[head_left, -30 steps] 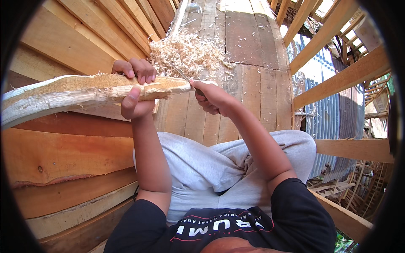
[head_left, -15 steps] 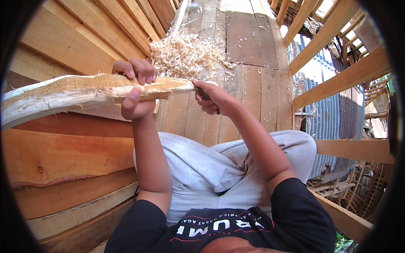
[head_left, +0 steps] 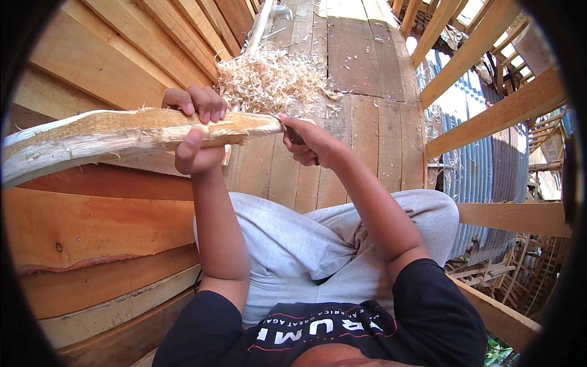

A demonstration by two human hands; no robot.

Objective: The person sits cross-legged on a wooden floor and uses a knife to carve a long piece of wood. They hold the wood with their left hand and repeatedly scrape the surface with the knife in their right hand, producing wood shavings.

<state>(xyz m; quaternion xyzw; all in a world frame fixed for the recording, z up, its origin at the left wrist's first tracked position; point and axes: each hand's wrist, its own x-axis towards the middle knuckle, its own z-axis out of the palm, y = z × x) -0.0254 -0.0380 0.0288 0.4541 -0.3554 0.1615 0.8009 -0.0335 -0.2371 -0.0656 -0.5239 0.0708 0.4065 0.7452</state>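
Our left hand (head_left: 200,158) wraps a long, curved piece of pale wood (head_left: 122,131), fingers over its far edge and thumb on the near side; the piece runs from nine o'clock to just above the middle, rough-fibred and splintery, narrowing toward its tip. There, toward twelve o'clock, our right hand (head_left: 313,144) is closed around a dark tool (head_left: 295,134), mostly hidden by the fingers. Curly, papery shavings (head_left: 269,79) heap near eleven o'clock on smooth floorboards (head_left: 364,137). Ribbed metal sheeting (head_left: 468,159) stands at three o'clock, broad grained planks (head_left: 104,220) at eight.
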